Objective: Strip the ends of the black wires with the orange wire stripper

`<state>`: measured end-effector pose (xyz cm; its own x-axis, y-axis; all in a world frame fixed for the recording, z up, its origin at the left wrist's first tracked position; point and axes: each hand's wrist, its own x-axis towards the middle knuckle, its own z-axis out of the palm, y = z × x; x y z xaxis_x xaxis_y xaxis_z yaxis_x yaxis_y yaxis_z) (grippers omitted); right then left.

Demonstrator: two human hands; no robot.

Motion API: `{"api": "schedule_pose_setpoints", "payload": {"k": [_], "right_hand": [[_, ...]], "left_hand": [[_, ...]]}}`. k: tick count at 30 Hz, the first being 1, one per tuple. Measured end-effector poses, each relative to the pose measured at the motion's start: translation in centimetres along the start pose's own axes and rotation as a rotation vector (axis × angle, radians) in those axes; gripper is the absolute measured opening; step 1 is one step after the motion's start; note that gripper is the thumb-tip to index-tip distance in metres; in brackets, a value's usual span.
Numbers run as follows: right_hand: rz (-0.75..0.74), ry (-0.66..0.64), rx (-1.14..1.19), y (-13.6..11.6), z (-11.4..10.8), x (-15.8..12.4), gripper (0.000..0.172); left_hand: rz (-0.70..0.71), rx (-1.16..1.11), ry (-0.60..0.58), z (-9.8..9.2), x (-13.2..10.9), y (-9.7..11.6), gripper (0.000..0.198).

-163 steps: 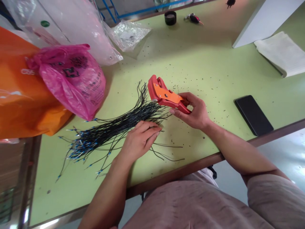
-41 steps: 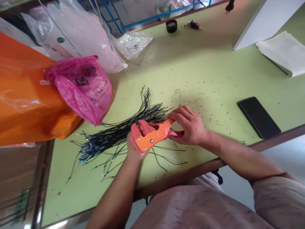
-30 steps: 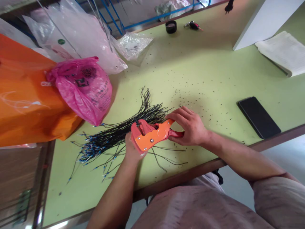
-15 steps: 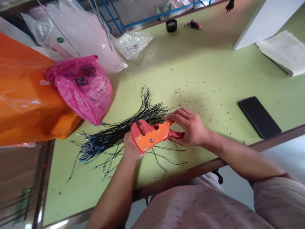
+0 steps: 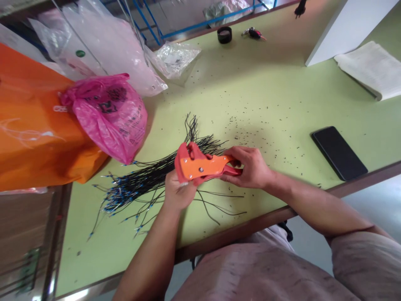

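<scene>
My right hand (image 5: 250, 167) is wrapped around the handles of an orange and red wire stripper (image 5: 206, 167). Its jaws point left, over a bundle of thin black wires (image 5: 156, 171) lying on the green table. Many of these wires have blue and metallic ends on the left. Close behind and below the stripper's head, my left hand (image 5: 180, 192) is closed, its fingertips mostly hidden by the tool. What it grips cannot be made out. A few loose black wires (image 5: 216, 202) extend to the right beneath the stripper.
Tiny dark scraps (image 5: 250, 133) are scattered over the table (image 5: 269, 83). A black phone (image 5: 340, 152) lies at the right. Pink (image 5: 109, 113) and orange (image 5: 37, 142) bags stand left. Farther back are a black round cap (image 5: 224, 35), keys (image 5: 254, 33) and a folded cloth-like item (image 5: 371, 69).
The wire stripper has tilted, its head moving slightly up and right. My left hand has shifted a little up and right with it. The wire bundle stays put.
</scene>
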<state>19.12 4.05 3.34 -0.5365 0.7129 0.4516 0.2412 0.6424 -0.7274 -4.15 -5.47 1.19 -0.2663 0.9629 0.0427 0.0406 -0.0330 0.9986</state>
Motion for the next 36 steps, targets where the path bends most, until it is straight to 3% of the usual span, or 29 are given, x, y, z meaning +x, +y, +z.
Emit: {"api": "schedule_pose_setpoints", "payload": {"k": [4,7,11,14,16,21,27,36], "right_hand": [[0.197,0.011,0.129,0.4,-0.5,0.6,0.062],[0.241,0.0,0.145,0.6,-0.7,0.7,0.062],[0.047,0.019,0.047,1.1,-0.1,0.4,0.062],[-0.144,0.027,-0.032,1.5,0.4,0.2,0.058],[-0.192,0.022,-0.064,1.7,0.5,0.1,0.055],[-0.201,0.026,-0.075,1.6,0.4,0.1,0.052],[-0.173,-0.028,-0.069,1.6,0.8,0.0,0.054],[-0.192,-0.028,-0.129,1.3,0.7,-0.2,0.051]], "left_hand": [[0.051,0.002,0.001,0.1,0.2,0.9,0.036],[0.074,-0.022,-0.015,0.6,0.5,1.6,0.039],[0.138,-0.085,-0.003,1.1,0.8,1.4,0.04],[0.175,-0.112,0.074,1.3,1.1,0.9,0.042],[0.168,-0.111,0.114,1.4,1.2,0.7,0.042],[0.171,-0.112,0.143,1.5,1.4,0.5,0.044],[0.266,-0.147,0.06,1.1,1.4,-0.4,0.03],[0.192,-0.069,0.008,-0.2,1.1,-1.1,0.032]]}}
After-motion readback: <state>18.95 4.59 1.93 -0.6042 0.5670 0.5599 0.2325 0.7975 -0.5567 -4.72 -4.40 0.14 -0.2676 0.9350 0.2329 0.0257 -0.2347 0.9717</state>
